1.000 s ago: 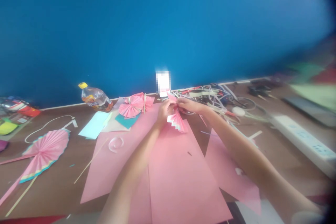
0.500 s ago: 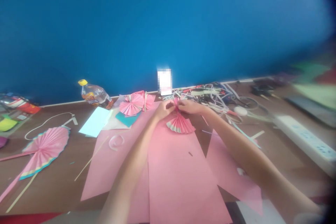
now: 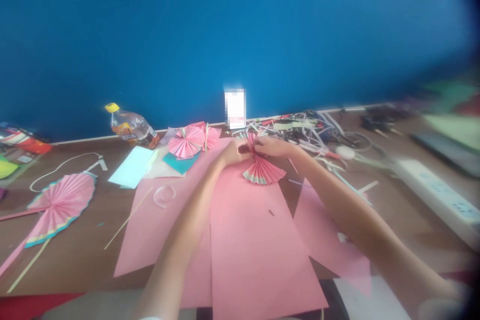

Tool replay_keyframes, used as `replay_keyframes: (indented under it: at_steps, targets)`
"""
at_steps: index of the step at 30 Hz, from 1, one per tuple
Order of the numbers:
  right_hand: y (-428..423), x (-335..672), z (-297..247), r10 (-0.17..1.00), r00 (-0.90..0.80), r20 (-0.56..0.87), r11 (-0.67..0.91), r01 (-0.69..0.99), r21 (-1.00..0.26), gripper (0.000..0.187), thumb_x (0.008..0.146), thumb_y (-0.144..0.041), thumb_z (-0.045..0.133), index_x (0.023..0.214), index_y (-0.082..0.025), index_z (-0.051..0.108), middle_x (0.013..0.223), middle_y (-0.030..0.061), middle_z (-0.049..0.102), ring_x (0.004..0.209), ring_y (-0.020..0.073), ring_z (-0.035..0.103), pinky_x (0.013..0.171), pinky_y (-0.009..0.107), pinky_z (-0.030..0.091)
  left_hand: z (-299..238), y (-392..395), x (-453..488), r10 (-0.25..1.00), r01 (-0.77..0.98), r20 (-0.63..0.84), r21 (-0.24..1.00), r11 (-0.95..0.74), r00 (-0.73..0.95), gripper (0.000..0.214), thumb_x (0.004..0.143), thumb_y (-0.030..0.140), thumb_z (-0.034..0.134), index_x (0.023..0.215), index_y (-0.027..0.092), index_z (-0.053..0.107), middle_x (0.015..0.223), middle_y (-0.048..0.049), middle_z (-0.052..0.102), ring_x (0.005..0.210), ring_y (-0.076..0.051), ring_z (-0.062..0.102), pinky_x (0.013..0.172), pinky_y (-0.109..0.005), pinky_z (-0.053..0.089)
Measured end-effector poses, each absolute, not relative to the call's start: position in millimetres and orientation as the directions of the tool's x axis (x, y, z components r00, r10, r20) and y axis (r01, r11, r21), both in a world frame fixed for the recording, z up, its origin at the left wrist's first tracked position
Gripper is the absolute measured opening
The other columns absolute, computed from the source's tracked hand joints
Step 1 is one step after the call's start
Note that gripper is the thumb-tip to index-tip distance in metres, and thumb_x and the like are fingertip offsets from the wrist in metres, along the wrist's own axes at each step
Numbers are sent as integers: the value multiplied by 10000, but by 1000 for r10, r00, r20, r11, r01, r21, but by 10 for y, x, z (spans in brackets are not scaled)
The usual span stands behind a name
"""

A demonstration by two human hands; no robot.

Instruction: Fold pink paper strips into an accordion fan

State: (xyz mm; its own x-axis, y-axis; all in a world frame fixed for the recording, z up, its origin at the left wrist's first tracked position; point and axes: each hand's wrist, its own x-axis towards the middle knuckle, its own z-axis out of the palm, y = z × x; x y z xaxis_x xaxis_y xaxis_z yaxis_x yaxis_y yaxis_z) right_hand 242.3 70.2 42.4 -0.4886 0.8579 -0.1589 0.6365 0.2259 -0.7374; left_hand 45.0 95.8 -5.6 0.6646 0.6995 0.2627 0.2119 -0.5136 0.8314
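Note:
Between my two hands is a pink pleated paper fan (image 3: 263, 171) with a pale edge, pinched at its middle. Its lower half spreads toward me above the pink paper sheets (image 3: 255, 240). My left hand (image 3: 235, 152) closes on the fan's middle from the left. From the right, my right hand (image 3: 270, 146) grips the same narrow waist with fingers bent. The exact fingertip contact is partly hidden. A finished-looking pleated pink rosette (image 3: 186, 142) lies to the left, near teal paper (image 3: 180, 162).
At far left lies a large pleated fan (image 3: 63, 205) with teal trim. A bottle (image 3: 133, 127) leans by the blue wall. Tangled cables and strips (image 3: 300, 127) fill the back right, with a white power strip (image 3: 437, 192) farther right. A tape ring (image 3: 164, 196) lies on pink paper.
The fan's lower part has shifted slightly right and its upper pleats show more between my hands. My hands stay at its middle. The whole view has tilted a little.

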Motion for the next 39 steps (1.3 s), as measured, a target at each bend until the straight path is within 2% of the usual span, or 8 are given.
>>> replay_keyframes:
  at_steps: [5,9,15,20,24,27,33,39]
  targets:
    - [663,2404,490,863,-475,-174,226,670,-707,138,841,-191,499,711,-212,460,637,-5,517,578,125,480,566,271,335,-75,967,469,707,209,267,835,-509,655,112,737,238,687,782,138,663,795,-47,673,733,-157,636,663,-271,507]
    - [647,2395,507,868,-462,-184,229,700,-676,165,852,-198,488,701,-216,424,635,-4,507,571,129,468,565,280,317,-101,980,477,712,239,299,801,-550,636,52,743,193,660,754,144,674,786,-40,667,715,-146,625,646,-257,494]
    - [699,2405,411,885,-454,-99,342,781,-522,253,827,-241,542,626,-209,392,663,29,515,609,150,439,584,295,270,-85,968,474,698,245,309,782,-573,646,37,710,172,674,708,135,671,761,-36,667,680,-127,598,631,-239,470]
    - [727,2417,340,871,-480,-104,394,809,-436,169,845,-273,496,704,-207,432,792,64,586,687,172,499,608,288,297,-122,995,481,698,266,319,761,-592,641,54,671,155,678,692,135,632,736,-13,620,654,-112,558,592,-224,431]
    - [707,2406,358,854,-505,-126,416,809,-416,90,852,-279,456,810,-202,478,878,80,630,740,186,541,621,282,328,-159,1006,503,697,292,319,739,-607,642,51,640,110,641,670,137,611,705,3,583,650,-108,535,575,-215,405]
    - [689,2405,401,845,-515,-140,420,804,-420,73,846,-265,446,833,-203,484,887,79,649,750,185,558,626,278,342,-168,991,522,702,284,313,752,-595,640,40,647,106,623,673,136,616,708,-2,594,659,-113,547,587,-221,417]
    - [704,2498,483,820,-548,-166,388,745,-542,89,822,-215,428,755,-211,487,563,-4,575,576,147,540,596,267,362,-159,963,530,694,280,299,758,-590,655,58,673,104,603,714,130,636,768,-27,644,689,-122,570,618,-233,443]
    - [712,2559,565,825,-557,-99,370,664,-650,142,768,-165,426,791,-194,563,534,-20,558,505,130,521,553,257,373,-173,966,528,671,258,354,729,-634,651,68,694,100,599,727,136,647,757,-19,648,713,-120,579,639,-226,449]
